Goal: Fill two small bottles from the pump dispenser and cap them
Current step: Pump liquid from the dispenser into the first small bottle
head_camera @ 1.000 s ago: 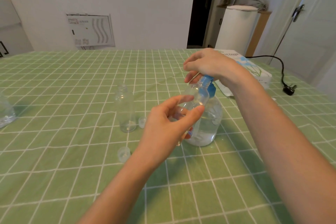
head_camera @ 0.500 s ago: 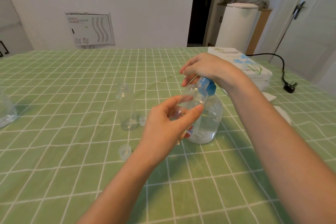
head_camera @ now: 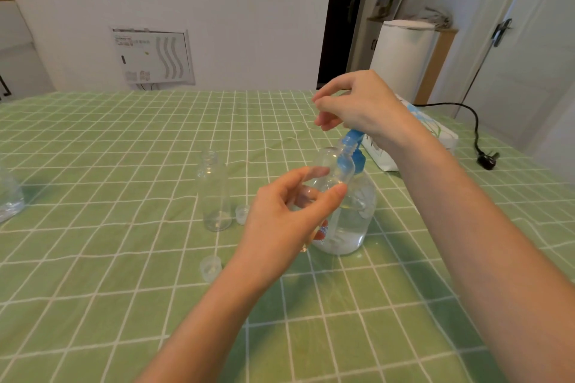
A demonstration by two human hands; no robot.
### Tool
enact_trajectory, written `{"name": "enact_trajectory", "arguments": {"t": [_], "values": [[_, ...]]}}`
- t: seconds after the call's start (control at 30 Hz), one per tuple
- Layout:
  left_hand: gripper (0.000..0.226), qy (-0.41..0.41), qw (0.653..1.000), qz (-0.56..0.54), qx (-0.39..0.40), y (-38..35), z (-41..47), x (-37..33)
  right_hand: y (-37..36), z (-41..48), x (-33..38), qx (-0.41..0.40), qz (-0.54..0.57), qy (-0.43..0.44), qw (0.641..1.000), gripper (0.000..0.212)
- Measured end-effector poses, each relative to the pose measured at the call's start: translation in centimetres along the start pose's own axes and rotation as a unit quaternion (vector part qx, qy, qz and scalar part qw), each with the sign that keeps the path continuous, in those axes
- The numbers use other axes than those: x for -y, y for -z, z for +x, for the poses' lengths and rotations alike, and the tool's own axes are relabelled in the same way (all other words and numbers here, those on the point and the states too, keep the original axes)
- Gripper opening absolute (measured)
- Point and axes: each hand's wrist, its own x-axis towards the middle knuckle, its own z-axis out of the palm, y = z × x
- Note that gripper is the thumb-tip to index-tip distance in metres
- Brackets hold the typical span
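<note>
Head view: we're on the first fill. Our left hand [head_camera: 289,211] pinches the small bottle [head_camera: 333,169] between thumb and fingertips. It's tilted, mouth up close against the blue pump of the dispenser [head_camera: 351,221]. The dispenser stands on the green tablecloth [head_camera: 124,289], about half full. The small bottle looks empty or nearly so, though that's hard to read through clear plastic.

Our right hand [head_camera: 357,106] sits over the pump head, fingers loosely curled. The head is hidden under it, so we can't tell whether it grips or only rests there.

Next move, as we judge it: press straight down, hold the mouth under the spout, watch for drips.

The second bottle [head_camera: 214,193] stands uncapped left of the dispenser, with a cap [head_camera: 242,214] just beside it and the other cap [head_camera: 211,267] nearer us. Both forearms reach forward, bare.
</note>
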Motion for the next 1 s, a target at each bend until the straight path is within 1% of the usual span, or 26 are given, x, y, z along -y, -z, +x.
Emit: {"name": "enact_trajectory", "arguments": {"t": [0.13,0.23,0.33,0.4,0.5,0.67,1.0], "values": [[0.026,0.002,1.0,-0.007,-0.003,0.0,0.0,-0.1,0.8,-0.4,0.1,0.057,0.033,-0.022,0.998,0.02],[0.024,0.002,1.0,-0.01,-0.003,-0.1,0.0,-0.2,0.8,-0.4,0.0,0.088,0.018,-0.037,0.995,0.021],[0.022,0.0,1.0,-0.012,-0.003,0.0,-0.1,-0.2,0.4,-0.5,-0.2,0.16,0.029,-0.073,0.984,0.025],[0.023,-0.002,1.0,-0.011,-0.001,0.0,-0.1,-0.2,0.2,-0.6,-0.4,0.183,0.049,-0.105,0.976,0.031],[0.023,0.002,1.0,-0.016,-0.003,-0.1,-0.1,-0.2,0.1,-0.7,-0.6,0.188,0.038,-0.127,0.973,0.032],[0.025,0.005,1.0,-0.006,-0.005,-0.1,-0.2,-0.2,0.1,-0.8,-0.8,0.181,0.018,-0.131,0.974,0.023],[0.023,0.013,1.0,-0.009,-0.012,-0.1,-0.2,0.2,-0.7,-1.0,-1.7,0.188,0.02,-0.126,0.974,0.032]]}}
